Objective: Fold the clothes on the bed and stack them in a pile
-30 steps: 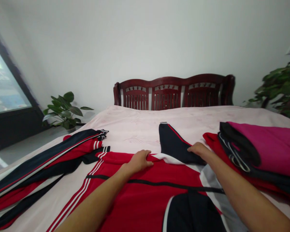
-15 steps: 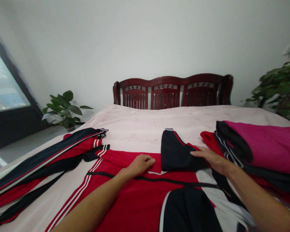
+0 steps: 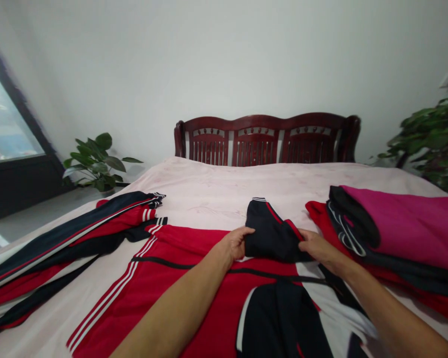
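Note:
A red, navy and white track jacket (image 3: 194,291) lies spread on the bed in front of me, with white stripes down its left side. Its navy collar (image 3: 267,233), edged in red with thin white lines at the tip, stands up at the far end. My left hand (image 3: 236,242) pinches the collar's left edge, fingers closed. At the right edge, by the red trim, my right hand (image 3: 315,247) grips it between thumb and fingers. Below the collar, a dark folded part (image 3: 283,318) with a white border lies over the red cloth.
Several striped garments (image 3: 70,253) lie in a long pile at the left. Folded clothes, a magenta one (image 3: 406,223) on top, are stacked at the right. Behind the pink bedsheet (image 3: 209,186) stands a dark wooden headboard (image 3: 256,141). Potted plants (image 3: 97,159) flank the bed.
My left hand has moved right from the red cloth and closed on the collar's left edge. My right hand has closed round the right edge. The view has shifted slightly.

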A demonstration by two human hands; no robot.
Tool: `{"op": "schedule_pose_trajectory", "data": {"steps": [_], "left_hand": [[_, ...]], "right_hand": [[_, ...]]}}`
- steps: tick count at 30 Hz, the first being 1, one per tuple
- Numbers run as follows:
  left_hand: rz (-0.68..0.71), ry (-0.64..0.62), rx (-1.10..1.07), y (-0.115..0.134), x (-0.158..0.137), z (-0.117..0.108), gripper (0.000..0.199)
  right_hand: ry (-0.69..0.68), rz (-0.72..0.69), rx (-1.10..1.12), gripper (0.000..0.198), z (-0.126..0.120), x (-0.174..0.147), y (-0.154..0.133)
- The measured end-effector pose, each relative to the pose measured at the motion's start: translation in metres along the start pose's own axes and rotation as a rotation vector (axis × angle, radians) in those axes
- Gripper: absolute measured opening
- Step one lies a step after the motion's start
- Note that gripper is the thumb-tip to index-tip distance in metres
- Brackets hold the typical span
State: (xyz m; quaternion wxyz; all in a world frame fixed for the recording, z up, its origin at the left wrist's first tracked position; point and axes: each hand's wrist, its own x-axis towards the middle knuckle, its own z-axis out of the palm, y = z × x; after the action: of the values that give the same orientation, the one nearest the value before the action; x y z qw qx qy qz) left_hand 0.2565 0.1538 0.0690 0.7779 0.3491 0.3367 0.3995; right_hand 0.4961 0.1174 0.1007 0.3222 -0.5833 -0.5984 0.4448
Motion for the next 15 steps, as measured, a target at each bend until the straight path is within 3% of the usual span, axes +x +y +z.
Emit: {"op": "schedule_pose_trajectory", "data": {"steps": [3, 5, 8, 11, 13, 15], "left_hand": [[0.16, -0.047, -0.201, -0.002, -0.018, 0.001, 0.046], [0.169, -0.104, -0.333, -0.008, -0.028, 0.0, 0.042], [-0.04, -0.185, -0.379, -0.017, -0.032, -0.001, 0.052], [-0.273, -0.215, -0.355, -0.019, -0.022, 0.004, 0.066], [-0.325, -0.109, -0.319, -0.017, -0.012, 0.011, 0.056], [-0.268, 0.065, -0.282, -0.012, -0.005, 0.019, 0.044]], "right_hand": [[0.033, 0.003, -0.077, 0.053, 0.001, 0.003, 0.008], [-0.04, -0.022, -0.094, 0.048, 0.002, 0.004, 0.013], [-0.143, -0.075, -0.138, 0.045, 0.006, 0.004, 0.019], [-0.161, -0.13, -0.205, 0.042, 0.009, -0.002, 0.019], [-0.193, -0.156, -0.207, 0.039, 0.01, -0.007, 0.016], [-0.233, -0.161, -0.178, 0.038, 0.011, -0.01, 0.014]]}}
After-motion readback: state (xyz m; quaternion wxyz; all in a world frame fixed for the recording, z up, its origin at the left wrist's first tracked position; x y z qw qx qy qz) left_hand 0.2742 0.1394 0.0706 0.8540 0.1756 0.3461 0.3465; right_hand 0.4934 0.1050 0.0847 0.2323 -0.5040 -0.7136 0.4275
